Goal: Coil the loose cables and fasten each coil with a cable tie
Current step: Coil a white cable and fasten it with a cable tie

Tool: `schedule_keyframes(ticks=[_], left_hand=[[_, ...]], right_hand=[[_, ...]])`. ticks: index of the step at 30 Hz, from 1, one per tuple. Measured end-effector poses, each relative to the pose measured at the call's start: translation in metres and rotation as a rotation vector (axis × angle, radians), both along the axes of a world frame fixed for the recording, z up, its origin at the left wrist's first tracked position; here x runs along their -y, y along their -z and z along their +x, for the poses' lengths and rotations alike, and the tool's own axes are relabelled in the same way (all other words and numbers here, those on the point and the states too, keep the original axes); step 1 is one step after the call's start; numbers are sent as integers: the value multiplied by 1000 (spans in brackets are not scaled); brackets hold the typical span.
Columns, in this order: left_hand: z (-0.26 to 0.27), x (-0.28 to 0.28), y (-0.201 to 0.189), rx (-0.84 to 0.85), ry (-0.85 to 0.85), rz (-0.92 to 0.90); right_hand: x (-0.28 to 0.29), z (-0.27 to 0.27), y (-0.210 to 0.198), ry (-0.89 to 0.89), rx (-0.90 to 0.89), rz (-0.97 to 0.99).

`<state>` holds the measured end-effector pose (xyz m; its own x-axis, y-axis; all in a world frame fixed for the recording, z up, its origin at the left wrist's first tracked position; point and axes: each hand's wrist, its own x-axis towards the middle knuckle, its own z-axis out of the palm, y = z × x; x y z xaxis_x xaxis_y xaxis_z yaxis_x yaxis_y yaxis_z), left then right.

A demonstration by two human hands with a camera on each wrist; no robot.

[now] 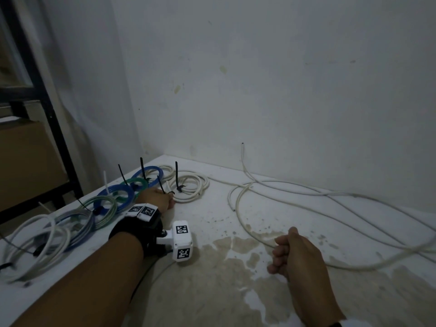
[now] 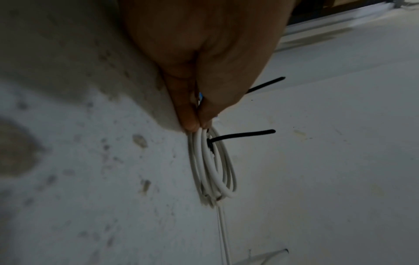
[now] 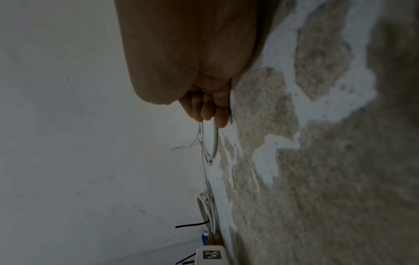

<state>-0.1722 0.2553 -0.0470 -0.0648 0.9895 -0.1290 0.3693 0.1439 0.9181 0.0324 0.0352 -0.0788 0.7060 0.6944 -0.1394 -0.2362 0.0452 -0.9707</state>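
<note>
A long loose white cable (image 1: 354, 268) sprawls over the right half of the white table (image 1: 212, 215). My right hand (image 1: 278, 253) grips one strand of it in curled fingers near the front; the right wrist view shows the cable (image 3: 214, 139) running out of that fist (image 3: 208, 114). A white coil (image 1: 188, 187) fastened with a black cable tie (image 1: 177, 175) lies at the back left. My left hand (image 1: 165, 199) reaches to its near rim. In the left wrist view, thumb and finger (image 2: 195, 123) pinch together at the coil (image 2: 213, 166) beside its tie (image 2: 240, 134).
Several tied coils line the table's left edge: blue (image 1: 113, 197), green (image 1: 132, 185), blue (image 1: 147, 175), pale grey (image 1: 35, 244). Another black tie (image 1: 161, 185) stands just behind my left hand. Brown stains (image 1: 236, 267) mark the front. Walls close the back and right.
</note>
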Motion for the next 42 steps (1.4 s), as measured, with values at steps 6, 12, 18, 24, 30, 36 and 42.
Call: schedule_keyframes(ticks=[6,12,18,24,30,36,42], left_hand=[[0,4,2,-11,-71,21],[-2,-2,5,-251,-28,26],[-2,6,-1,-129,-96,6],[20,72,-36,354,-355,409],[82,141,-23,561,192,-57],[110,164,4,725,255,-323],[104,163,7,767,271,-280]], right_hand=[[2,0,-1,-13,20,13],[5,-1,-4,-31,20,25],[4,-1,-4,-12,-24,19],[5,-2,-7,0,47,-42],[23,-6,-22,109,456,-59],[44,27,-36,-124,1032,-443],[57,37,-35,-351,1299,-859]])
